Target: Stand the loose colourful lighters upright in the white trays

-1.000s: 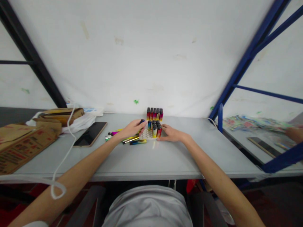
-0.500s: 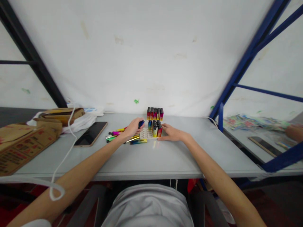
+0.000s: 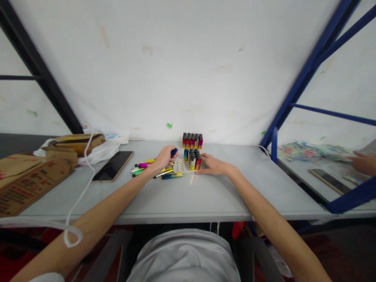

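My left hand [image 3: 165, 158] is closed around a dark blue lighter [image 3: 174, 152], left of a white tray with holes [image 3: 179, 166]. Several lighters [image 3: 195, 158] stand upright in the tray's right part, and a blue one [image 3: 186, 155] stands apart from them at the back. My right hand [image 3: 214, 165] rests at the tray's right side, thumb and fingers spread, touching its edge or the lighters there. Loose lighters in pink, green and yellow lie under and beside my left wrist, among them a blue-yellow lighter [image 3: 172, 176] in front of the tray.
Behind the tray stands a full block of upright lighters [image 3: 192, 141] near the wall. A phone [image 3: 113, 166], cardboard boxes [image 3: 35, 176] and a white cable [image 3: 85, 192] are on the left. Past the blue frame at right, another person's hand [image 3: 364, 162] is near a second phone [image 3: 329, 181].
My left hand has shifted very slightly left and up with the lighter. My right hand stays in place. The other person's hand at far right has moved.
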